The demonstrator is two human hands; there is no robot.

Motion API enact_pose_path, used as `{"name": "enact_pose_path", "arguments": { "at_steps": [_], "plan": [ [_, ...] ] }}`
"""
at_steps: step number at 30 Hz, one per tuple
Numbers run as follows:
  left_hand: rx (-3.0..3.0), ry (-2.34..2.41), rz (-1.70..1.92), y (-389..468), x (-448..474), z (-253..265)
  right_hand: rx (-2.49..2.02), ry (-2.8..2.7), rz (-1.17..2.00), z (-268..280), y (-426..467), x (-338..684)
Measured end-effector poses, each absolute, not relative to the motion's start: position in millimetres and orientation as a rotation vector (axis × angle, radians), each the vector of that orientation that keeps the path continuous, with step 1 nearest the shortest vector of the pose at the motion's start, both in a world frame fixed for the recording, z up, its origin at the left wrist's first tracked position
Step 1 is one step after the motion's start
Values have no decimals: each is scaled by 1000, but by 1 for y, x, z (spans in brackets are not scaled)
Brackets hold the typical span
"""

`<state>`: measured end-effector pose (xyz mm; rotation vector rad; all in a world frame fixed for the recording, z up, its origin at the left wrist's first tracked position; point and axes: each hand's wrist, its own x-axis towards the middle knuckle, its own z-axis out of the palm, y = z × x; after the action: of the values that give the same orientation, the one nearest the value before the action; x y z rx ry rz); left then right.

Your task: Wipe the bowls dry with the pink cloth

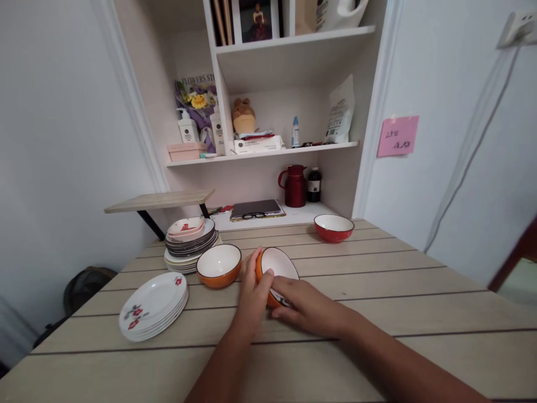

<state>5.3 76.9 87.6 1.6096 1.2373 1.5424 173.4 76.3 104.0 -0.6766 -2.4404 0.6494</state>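
Note:
Both my hands hold an orange bowl with a white inside and dark rim, tilted above the middle of the table. My left hand wraps its left side, the thumb at the rim. My right hand grips the near right side, fingers over the rim and beneath. A black-and-white pattern shows on the bowl's outside between my hands; whether a second bowl is nested there, I cannot tell. Just left stands another orange bowl, upright. A red bowl sits apart at the back right.
White flowered plates are stacked at the front left of the slatted table. Behind them rises a taller stack of mixed dishes, near a small raised wooden shelf. A red jug and laptop lie beyond the table's back edge.

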Motion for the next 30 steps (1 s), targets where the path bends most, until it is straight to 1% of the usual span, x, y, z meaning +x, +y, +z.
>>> {"name": "enact_pose_path", "arguments": {
  "at_steps": [20, 27, 30],
  "plan": [
    [1663, 1187, 1511, 81, 5, 84, -620, -2435, 688, 100, 84, 179],
    [1630, 1152, 1483, 87, -1, 87, -492, -2465, 849, 111, 88, 186],
    [1627, 1177, 1504, 88, -1, 87, -504, -2458, 893, 109, 93, 189]
  ]
}}
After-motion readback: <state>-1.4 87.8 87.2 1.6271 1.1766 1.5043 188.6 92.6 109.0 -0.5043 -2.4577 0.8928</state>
